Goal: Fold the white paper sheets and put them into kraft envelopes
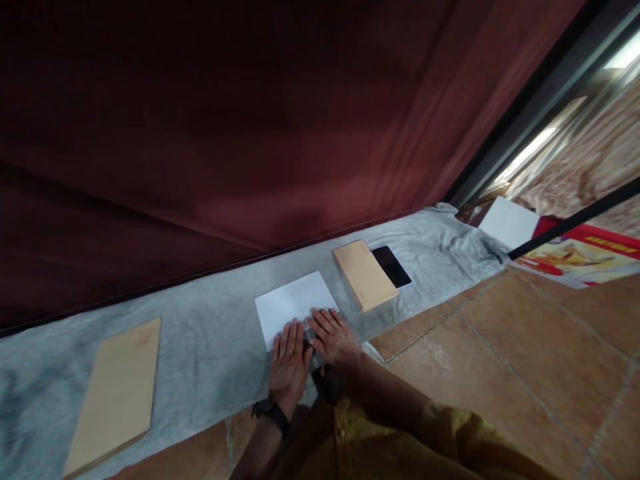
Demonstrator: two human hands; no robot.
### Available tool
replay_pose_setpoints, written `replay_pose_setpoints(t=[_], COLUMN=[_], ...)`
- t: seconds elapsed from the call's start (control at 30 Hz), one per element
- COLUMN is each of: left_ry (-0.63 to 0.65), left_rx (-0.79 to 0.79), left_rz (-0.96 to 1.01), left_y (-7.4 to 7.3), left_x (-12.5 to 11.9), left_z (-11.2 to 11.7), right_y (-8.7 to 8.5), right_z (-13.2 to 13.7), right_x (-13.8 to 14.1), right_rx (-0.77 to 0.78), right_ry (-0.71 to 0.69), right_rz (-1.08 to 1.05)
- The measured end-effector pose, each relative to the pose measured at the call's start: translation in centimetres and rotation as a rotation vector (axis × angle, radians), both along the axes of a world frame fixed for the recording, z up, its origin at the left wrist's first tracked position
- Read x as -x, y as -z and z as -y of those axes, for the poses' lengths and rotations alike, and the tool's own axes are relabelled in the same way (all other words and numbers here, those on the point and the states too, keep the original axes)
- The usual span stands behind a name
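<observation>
A white sheet of paper [294,302] lies flat on a grey cloth [210,347] in front of me. My left hand [290,357] rests on its near edge, fingers stretched out and palm down. Beside it, my right hand [334,337] lies on the near right corner of the paper, its fingers also extended. Both thumbs come close together between the hands. Neither hand grips anything. To the right of the paper is a stack of brown envelopes [365,275], and a dark-screened phone or tablet [392,266] lies against its right side.
Another brown envelope stack [117,393] lies at the left on the cloth. A dark red curtain [250,133] hangs behind. Tiled floor [475,360] shows at the near side. At the right are a black pole [575,225] and a printed red and yellow box [585,257].
</observation>
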State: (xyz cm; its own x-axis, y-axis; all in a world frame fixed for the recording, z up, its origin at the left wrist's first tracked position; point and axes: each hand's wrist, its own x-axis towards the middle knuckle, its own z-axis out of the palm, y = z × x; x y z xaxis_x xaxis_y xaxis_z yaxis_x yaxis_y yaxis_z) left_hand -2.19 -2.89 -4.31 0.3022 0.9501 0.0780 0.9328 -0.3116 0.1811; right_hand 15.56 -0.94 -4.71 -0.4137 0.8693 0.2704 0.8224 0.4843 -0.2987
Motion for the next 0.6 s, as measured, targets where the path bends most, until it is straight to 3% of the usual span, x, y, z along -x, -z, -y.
replay_pose_setpoints(t=[0.4, 0.6], left_ry=[-0.217, -0.27], left_rx=[-0.111, -0.055], left_rz=[0.083, 0.153], left_y=[0.5, -0.8], left_x=[3.6, 3.8], left_z=[3.4, 3.0], right_y=[0.2, 0.5], right_z=[1.8, 1.7], right_x=[-3.1, -3.6], right_rx=[-0.043, -0.051], right_ry=[0.178, 0.169], right_rz=[0.053, 0.04])
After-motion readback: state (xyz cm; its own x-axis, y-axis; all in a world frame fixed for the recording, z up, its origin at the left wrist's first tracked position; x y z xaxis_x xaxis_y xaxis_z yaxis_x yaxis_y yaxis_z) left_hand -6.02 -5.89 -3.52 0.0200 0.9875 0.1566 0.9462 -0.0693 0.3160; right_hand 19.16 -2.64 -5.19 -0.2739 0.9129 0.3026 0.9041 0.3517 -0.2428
